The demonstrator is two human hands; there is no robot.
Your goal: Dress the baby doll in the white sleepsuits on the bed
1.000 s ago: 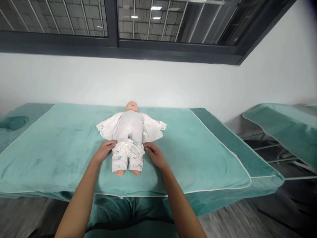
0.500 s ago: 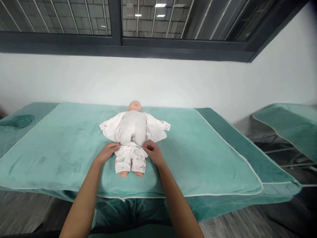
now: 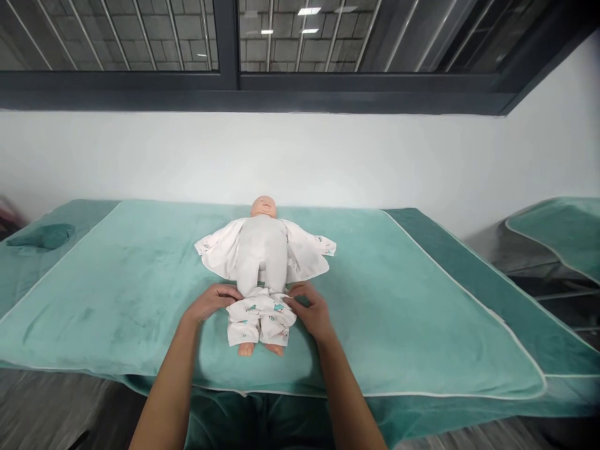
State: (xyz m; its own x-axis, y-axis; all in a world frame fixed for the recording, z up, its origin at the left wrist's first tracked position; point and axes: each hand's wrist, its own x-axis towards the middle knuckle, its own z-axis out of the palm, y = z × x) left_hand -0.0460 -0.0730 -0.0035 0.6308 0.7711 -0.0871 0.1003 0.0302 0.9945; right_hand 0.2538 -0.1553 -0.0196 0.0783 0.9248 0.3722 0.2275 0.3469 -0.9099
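Observation:
A baby doll lies on its back on a teal towel, head toward the wall. Its white printed jacket is spread open to both sides, baring the grey cloth torso. White printed trousers cover its legs, with the feet showing below. My left hand grips the trousers' waistband at the doll's left side as I see it. My right hand grips the waistband on the other side. Both hands have curled fingers pinching the fabric.
The towel covers a padded table against a white wall under a dark window. A folded dark green cloth lies at the far left. A second teal-covered table stands at the right, with a gap between the tables.
Both hands have closed from resting beside the trousers to pinching the waistband. The view has shifted, so the doll sits lower and slightly right.

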